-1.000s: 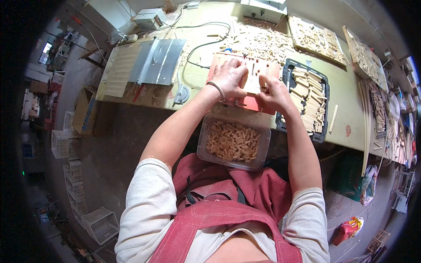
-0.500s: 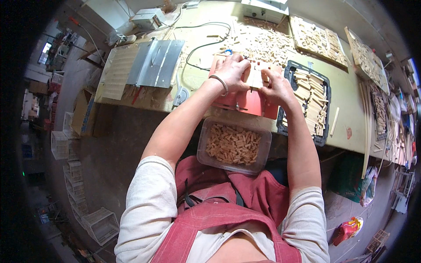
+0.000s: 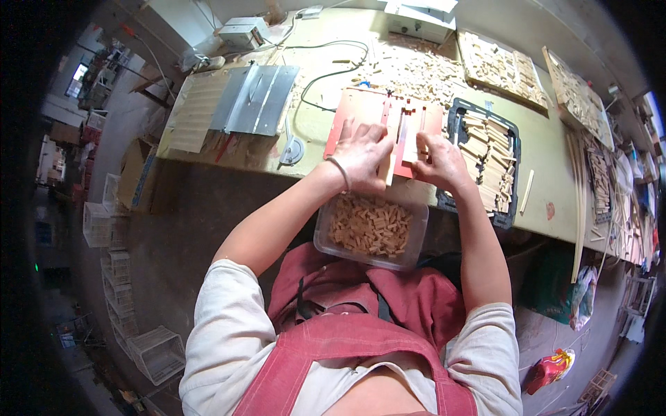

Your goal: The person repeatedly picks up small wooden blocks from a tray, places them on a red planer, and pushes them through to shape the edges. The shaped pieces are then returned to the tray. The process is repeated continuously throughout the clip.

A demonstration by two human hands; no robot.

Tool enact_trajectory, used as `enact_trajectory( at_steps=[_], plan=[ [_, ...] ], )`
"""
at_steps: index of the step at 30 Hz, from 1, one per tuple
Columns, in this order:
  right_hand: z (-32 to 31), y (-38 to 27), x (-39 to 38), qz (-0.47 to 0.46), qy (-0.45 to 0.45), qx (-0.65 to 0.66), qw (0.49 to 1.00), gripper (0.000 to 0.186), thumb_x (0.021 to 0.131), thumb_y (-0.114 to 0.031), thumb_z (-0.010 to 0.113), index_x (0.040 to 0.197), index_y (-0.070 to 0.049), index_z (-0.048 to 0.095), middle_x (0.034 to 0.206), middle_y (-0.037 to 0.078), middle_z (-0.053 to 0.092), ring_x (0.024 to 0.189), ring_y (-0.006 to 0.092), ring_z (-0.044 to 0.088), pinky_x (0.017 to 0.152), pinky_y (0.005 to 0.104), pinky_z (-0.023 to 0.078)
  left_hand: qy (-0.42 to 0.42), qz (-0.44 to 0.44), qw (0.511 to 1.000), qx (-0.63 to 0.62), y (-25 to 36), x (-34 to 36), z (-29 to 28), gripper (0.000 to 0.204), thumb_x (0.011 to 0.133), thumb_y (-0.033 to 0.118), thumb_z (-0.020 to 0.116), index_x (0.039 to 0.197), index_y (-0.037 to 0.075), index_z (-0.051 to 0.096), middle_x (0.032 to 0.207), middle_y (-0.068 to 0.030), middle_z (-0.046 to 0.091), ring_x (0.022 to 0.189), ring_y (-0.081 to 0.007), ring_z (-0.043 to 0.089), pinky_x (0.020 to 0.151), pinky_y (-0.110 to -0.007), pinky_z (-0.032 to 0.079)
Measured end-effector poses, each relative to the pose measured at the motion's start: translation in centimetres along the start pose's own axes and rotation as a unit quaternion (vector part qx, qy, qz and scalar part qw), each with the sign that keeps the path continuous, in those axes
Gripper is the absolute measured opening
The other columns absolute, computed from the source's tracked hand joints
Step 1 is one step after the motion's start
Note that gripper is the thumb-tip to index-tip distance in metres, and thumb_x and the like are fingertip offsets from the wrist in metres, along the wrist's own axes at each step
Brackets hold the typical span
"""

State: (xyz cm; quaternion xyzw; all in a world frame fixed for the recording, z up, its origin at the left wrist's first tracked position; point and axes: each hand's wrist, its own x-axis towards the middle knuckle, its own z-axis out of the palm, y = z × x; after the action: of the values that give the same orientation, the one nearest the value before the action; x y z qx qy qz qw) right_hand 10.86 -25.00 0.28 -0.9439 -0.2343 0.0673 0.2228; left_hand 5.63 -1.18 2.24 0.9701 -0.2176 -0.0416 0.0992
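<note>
A red machine plate (image 3: 355,105) with a slot and small openings lies near the bench's front edge. On its left part rests my left hand (image 3: 361,152), its thumb and fingers closed on a pale wooden block (image 3: 388,170) at the plate's front edge. To the right, my right hand (image 3: 442,159) is closed on another pale wooden piece (image 3: 411,148) beside the slot. The fingers partly hide both pieces. Just below the hands, on my lap, a clear plastic tub (image 3: 404,260) holds many short wooden pieces (image 3: 371,225).
A black crate (image 3: 515,166) of wooden strips stands to the right. Loose wooden bits (image 3: 416,69) are heaped behind the plate, near trays of pieces (image 3: 503,66). A grey metal plate (image 3: 257,100) lies at left, with a protractor gauge (image 3: 293,150) and a black cable (image 3: 326,46) beside it.
Both hands have drawn back toward me with the wooden pieces, the left one more so. The plate's slot and far part have come into view.
</note>
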Motion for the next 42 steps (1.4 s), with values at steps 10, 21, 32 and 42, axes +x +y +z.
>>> enact_trajectory(
  at_steps=[10, 21, 32, 42],
  plan=[
    [1.8, -3.8, -1.7, -0.035, 0.015, -0.004, 0.999, 0.053, 0.087, -0.021, 0.081, 0.134, -0.006, 0.063, 0.113, 0.019, 0.071, 0.110, 0.0392, 0.069, 0.095, 0.0483, 0.055, 0.054, -0.049, 0.996, -0.057, -0.3, 0.2, 0.6, 0.065, 0.071, 0.041, 0.085, 0.127, 0.014, 0.065, 0.142, -0.0155, 0.055, 0.138, -0.0370, 0.049, 0.124, -0.061, 0.021],
    [3.2, -4.0, -1.1, -0.055, 0.052, 0.026, 0.997, 0.054, 0.085, -0.017, 0.083, 0.135, -0.005, 0.064, 0.108, 0.018, 0.071, 0.101, 0.0354, 0.071, 0.090, 0.0461, 0.056, 0.057, -0.035, 0.996, -0.051, -0.9, 0.9, 0.6, 0.059, 0.071, 0.041, 0.085, 0.121, 0.016, 0.067, 0.138, -0.0151, 0.057, 0.135, -0.0369, 0.051, 0.117, -0.054, 0.029],
    [1.9, -2.1, -1.4, -0.039, 0.058, 0.059, 0.996, 0.033, 0.084, -0.025, 0.082, 0.110, -0.008, 0.071, 0.105, 0.015, 0.069, 0.107, 0.0362, 0.068, 0.094, 0.0482, 0.055, 0.063, -0.043, 0.996, -0.051, -1.4, 1.8, 0.6, 0.070, 0.065, 0.055, 0.091, 0.119, 0.018, 0.068, 0.137, -0.0146, 0.057, 0.132, -0.0379, 0.052, 0.110, -0.052, 0.036],
    [2.2, -0.7, 0.4, -0.047, 0.066, 0.033, 0.996, 0.046, 0.076, -0.024, 0.080, 0.119, -0.010, 0.074, 0.094, 0.011, 0.067, 0.089, 0.0283, 0.070, 0.083, 0.0417, 0.057, 0.019, -0.064, 0.996, -0.067, -1.8, 3.2, -0.4, 0.068, 0.064, 0.045, 0.089, 0.122, 0.017, 0.068, 0.136, -0.0134, 0.055, 0.132, -0.0354, 0.049, 0.111, -0.051, 0.037]
  ],
)
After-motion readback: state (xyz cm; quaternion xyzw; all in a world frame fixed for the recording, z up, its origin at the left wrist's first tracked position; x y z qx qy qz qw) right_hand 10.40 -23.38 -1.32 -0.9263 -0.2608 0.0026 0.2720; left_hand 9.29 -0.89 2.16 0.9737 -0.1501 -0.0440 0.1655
